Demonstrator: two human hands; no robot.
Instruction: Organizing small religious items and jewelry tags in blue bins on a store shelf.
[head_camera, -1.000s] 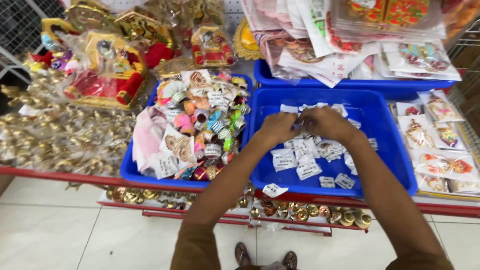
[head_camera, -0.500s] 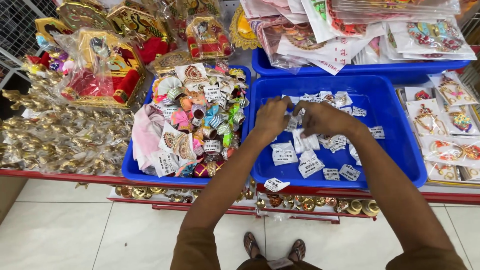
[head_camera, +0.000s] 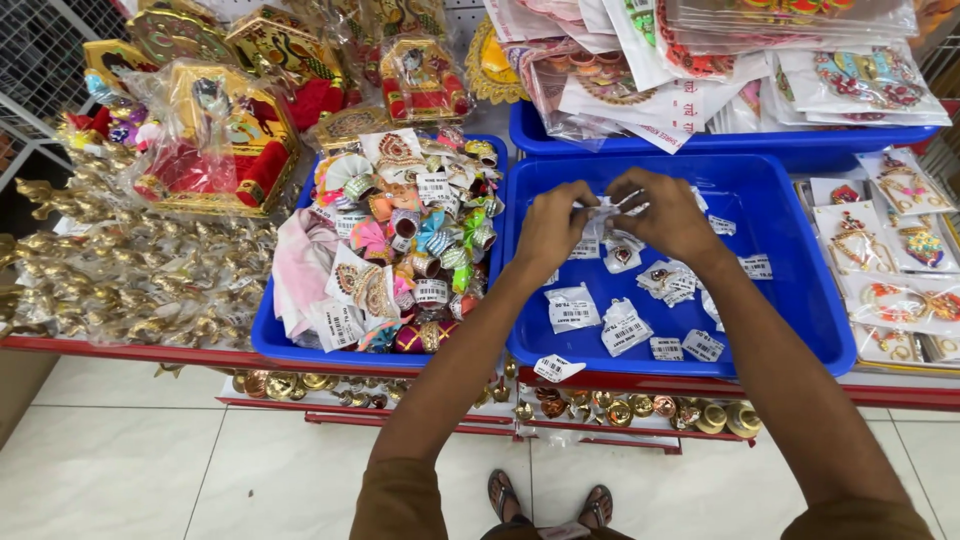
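A small clear packet (head_camera: 603, 212) is held between the left hand (head_camera: 553, 228) and the right hand (head_camera: 668, 215), above the back part of a blue tray (head_camera: 800, 300) that stands at the front edge of the shelf (head_camera: 900, 392). The fingers of both hands are closed on the packet from its two sides, and the fingertips nearly meet over it; what is inside the packet cannot be told. Below the hands, more small packets with white labels (head_camera: 625, 330) are spread flat on the floor of the same tray, most of them in its middle and front part. One labelled packet (head_camera: 556, 368) lies on the front rim of the tray. Just beside this tray, to its left and touching it, a second blue tray (head_camera: 290, 352) is seen, filled high with colourful small ornaments (head_camera: 420, 250). At the left end of the shelf, golden figurines in clear bags (head_camera: 130, 285) are piled, and behind them a red and gold box in plastic wrap (head_camera: 215, 140) stands. At the right end, flat packets with jewellery (head_camera: 890, 250) are laid. Behind the trays, another blue tray (head_camera: 820, 145) carries flat decorated packets.
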